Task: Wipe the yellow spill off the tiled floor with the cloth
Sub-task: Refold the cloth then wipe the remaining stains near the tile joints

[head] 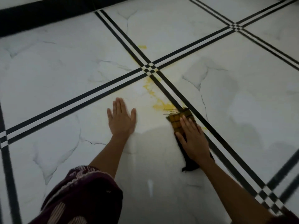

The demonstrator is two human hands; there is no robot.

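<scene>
Head view: right hand (192,139) is lying flat, fingers extended, pressing the cloth (179,120) onto the tiled floor (48,70) at the near end of the yellow spill (160,104) trailing along the black tile stripe (169,92), while left hand (121,118) is splaying open, empty, probably bracing body weight.

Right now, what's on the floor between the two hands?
Just bare white tile. The head view shows nothing between the left hand, flat on the floor, and the right hand, pressing the cloth. The yellow spill lies farther ahead.
</scene>
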